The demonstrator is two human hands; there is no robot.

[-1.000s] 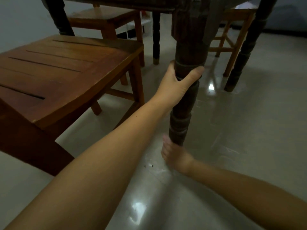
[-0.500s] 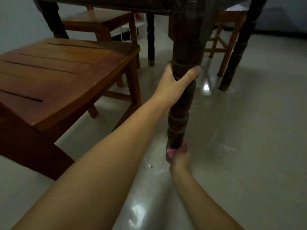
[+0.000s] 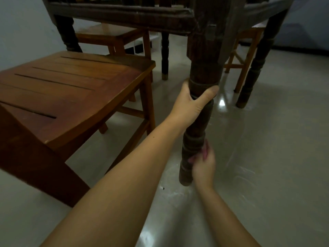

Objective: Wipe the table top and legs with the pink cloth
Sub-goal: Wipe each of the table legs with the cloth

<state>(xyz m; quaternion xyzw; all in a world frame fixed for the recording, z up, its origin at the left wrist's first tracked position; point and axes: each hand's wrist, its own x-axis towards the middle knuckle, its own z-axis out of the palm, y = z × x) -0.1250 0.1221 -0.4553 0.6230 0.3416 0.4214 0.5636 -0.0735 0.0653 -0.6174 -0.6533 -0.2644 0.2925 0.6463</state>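
Pink cloth (image 3: pixel 204 151), gripped in right hand (image 3: pixel 203 165), should wrap each groove of the leg (image 3: pixel 197 129); left hand (image 3: pixel 191 104) clasps it steady

one head-worn camera looks forward and down from low beside the table (image 3: pixel 124 14), below its top. it sits close to the nearest table leg (image 3: pixel 199 122), with floor (image 3: pixel 267 157) beyond.

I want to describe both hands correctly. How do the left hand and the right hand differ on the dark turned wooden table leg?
The left hand grips the dark turned wooden table leg high up, bare; the right hand is low, near the foot. The right hand holds the pink cloth against the wood; the left hand holds no cloth. Both touch the same leg.
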